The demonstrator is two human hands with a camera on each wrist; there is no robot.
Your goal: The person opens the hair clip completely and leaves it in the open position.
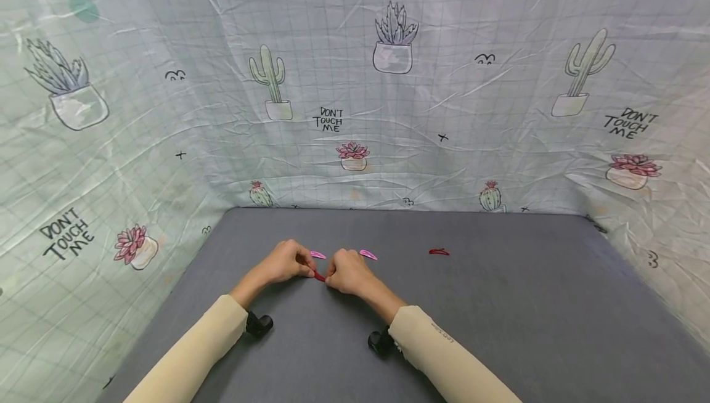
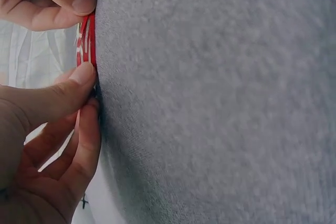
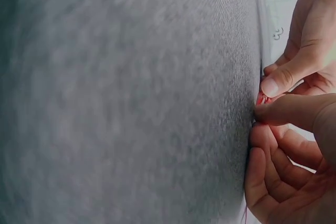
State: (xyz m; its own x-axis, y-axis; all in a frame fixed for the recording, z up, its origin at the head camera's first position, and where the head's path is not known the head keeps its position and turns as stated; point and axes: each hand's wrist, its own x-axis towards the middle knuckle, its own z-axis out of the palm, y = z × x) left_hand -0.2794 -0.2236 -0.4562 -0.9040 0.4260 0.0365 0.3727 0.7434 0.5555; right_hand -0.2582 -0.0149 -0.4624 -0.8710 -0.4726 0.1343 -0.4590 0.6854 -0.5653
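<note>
Between both hands, low over the grey tabletop, is a red snap hair clip [image 1: 319, 276]. My left hand [image 1: 285, 261] pinches one end of it between thumb and fingers. At the other end, my right hand [image 1: 350, 272] pinches it the same way. In the left wrist view the middle of the red clip [image 2: 87, 40] shows between the two thumbs, with a slot along its length. Fingers cover most of the clip in the right wrist view, leaving a small red piece [image 3: 262, 98] between the thumb tips.
Just beyond the hands lie two pink hair clips, one on the left [image 1: 318, 255] and one on the right [image 1: 368, 255]. Another red hair clip [image 1: 439, 252] lies farther right on the grey table [image 1: 527, 304]. A plant-printed sheet [image 1: 355, 95] hangs behind and at the sides.
</note>
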